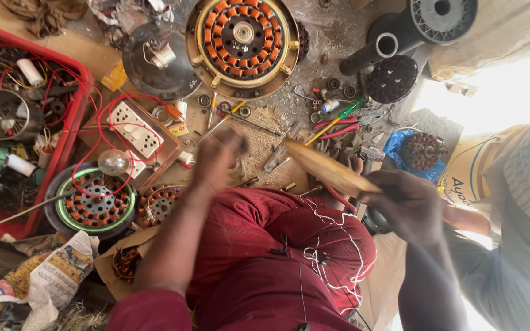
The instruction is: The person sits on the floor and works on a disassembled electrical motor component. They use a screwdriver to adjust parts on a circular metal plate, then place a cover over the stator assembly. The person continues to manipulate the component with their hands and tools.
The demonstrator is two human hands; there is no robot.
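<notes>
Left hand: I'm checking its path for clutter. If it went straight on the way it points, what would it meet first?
Probably the screwdriver lying just beyond the left hand, though blur leaves depth unclear.

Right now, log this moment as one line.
left hand: blurred, over floor tools | right hand: grips wooden piece | lap: white thread | nearby: copper-wound stator

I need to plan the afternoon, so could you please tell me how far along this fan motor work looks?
Done: the large stator lies opened on the floor with its copper coils fully in place. In hand: the right hand grips a flat wooden piece, the left hand is blurred above the tools, and white thread lies loose across the lap. Left: two smaller stators sit apart, unassembled.
</notes>
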